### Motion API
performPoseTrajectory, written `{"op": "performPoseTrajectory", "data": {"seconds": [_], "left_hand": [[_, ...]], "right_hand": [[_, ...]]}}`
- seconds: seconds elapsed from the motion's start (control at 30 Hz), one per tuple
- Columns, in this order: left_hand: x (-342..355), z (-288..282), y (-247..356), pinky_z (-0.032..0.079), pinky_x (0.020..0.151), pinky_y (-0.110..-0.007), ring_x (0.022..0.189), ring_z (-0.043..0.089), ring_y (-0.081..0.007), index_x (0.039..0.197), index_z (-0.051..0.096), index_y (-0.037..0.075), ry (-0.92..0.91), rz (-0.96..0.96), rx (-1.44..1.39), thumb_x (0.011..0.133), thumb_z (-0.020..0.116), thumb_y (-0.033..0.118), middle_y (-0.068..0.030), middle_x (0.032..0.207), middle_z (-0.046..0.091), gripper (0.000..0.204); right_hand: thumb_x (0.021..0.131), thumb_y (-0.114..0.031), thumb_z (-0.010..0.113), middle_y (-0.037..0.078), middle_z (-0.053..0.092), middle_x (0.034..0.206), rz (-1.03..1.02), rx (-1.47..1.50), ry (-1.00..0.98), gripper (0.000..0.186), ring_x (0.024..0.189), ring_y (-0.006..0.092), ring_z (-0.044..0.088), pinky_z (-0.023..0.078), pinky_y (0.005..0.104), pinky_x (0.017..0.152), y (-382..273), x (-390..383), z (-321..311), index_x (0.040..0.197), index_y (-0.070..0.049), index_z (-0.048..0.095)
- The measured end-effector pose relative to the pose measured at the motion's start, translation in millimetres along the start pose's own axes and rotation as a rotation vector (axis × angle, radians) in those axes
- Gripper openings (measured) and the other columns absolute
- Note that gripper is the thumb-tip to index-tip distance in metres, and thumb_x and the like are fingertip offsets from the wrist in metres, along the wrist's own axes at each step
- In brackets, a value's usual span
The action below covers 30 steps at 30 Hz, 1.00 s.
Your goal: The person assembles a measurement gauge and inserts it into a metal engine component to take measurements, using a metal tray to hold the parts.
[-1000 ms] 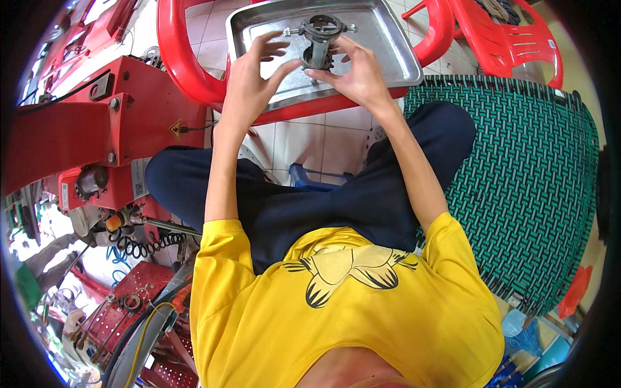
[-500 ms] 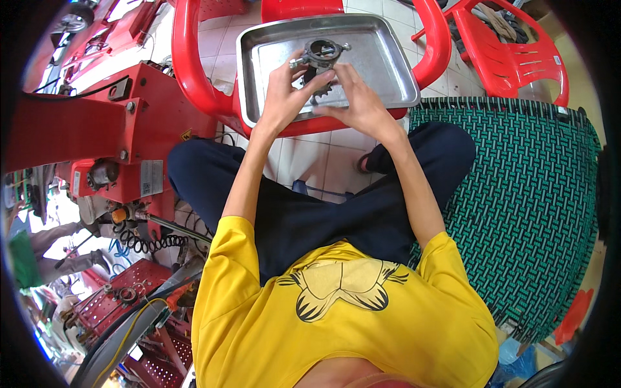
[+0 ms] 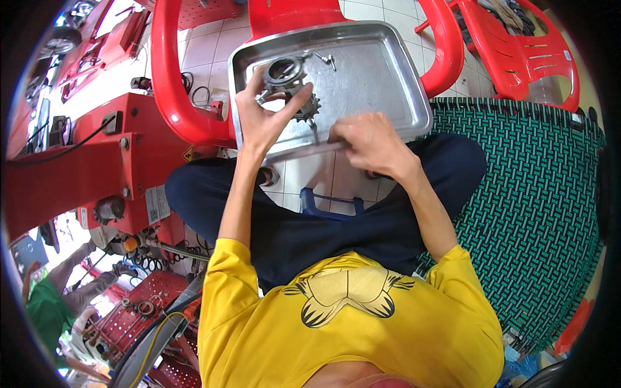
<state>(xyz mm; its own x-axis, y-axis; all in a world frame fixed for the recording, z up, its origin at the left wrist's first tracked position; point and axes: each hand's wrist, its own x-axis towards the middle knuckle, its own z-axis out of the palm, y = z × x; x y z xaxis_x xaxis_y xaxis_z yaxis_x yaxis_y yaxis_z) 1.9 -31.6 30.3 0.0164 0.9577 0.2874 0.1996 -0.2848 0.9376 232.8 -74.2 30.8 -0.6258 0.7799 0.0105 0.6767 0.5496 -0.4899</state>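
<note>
My left hand grips a dark metal part with a round ring at its top and a toothed gear lower down, from which a thin shaft points toward me. It is held over the left side of a shallow silver metal tray. My right hand is closed at the tray's near rim, with its fingers curled over the edge; its fingertips are partly hidden. Small shiny bolts lie in the tray beyond the dark part.
The tray rests on a red plastic chair. A second red chair stands at far right, behind a green woven seat. Red machinery is close on my left. A blue stool shows between my legs. A person in green is at far left.
My right hand has left the dark part and closed at the tray's near rim. The left hand keeps the part, now farther left and tilted. The tray sits nearer me; the view has shifted.
</note>
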Motion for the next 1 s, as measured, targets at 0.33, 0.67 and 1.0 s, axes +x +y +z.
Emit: {"op": "performPoseTrajectory", "data": {"seconds": [0.33,0.67,1.0], "left_hand": [[25.9,13.0,-7.9,0.062,0.085,-0.031,0.092,0.079,-0.0146,0.122,0.073,0.004,-0.154,0.218,0.035,0.073,0.093,0.021,-0.0069,0.097,0.082,0.055],[26.2,4.7,-6.8,0.063,0.082,-0.029,0.088,0.079,-0.0146,0.113,0.075,0.002,-0.207,0.222,0.011,0.069,0.093,0.024,-0.0071,0.095,0.081,0.052],[32.6,7.6,-3.2,0.062,0.087,-0.029,0.093,0.079,-0.0164,0.111,0.077,0.002,-0.336,0.263,-0.081,0.065,0.100,0.025,-0.0078,0.098,0.080,0.056]], "right_hand": [[0.079,-0.012,0.078,0.010,0.074,0.104,-0.161,-0.004,-0.109,0.029,0.096,0.0334,0.072,0.058,0.0455,0.083,-14.4,-26.9,1.5,0.107,-0.007,0.073],[0.099,-0.032,0.073,0.018,0.075,0.110,-0.047,0.153,-0.508,0.036,0.103,0.0391,0.071,0.056,0.0477,0.093,15.7,10.3,-74.8,0.118,-0.001,0.070],[0.092,-0.017,0.081,0.004,0.076,0.093,-0.288,0.041,0.476,0.031,0.083,0.0173,0.075,0.055,0.0359,0.073,27.2,33.7,-67.4,0.121,-0.011,0.071]]}}
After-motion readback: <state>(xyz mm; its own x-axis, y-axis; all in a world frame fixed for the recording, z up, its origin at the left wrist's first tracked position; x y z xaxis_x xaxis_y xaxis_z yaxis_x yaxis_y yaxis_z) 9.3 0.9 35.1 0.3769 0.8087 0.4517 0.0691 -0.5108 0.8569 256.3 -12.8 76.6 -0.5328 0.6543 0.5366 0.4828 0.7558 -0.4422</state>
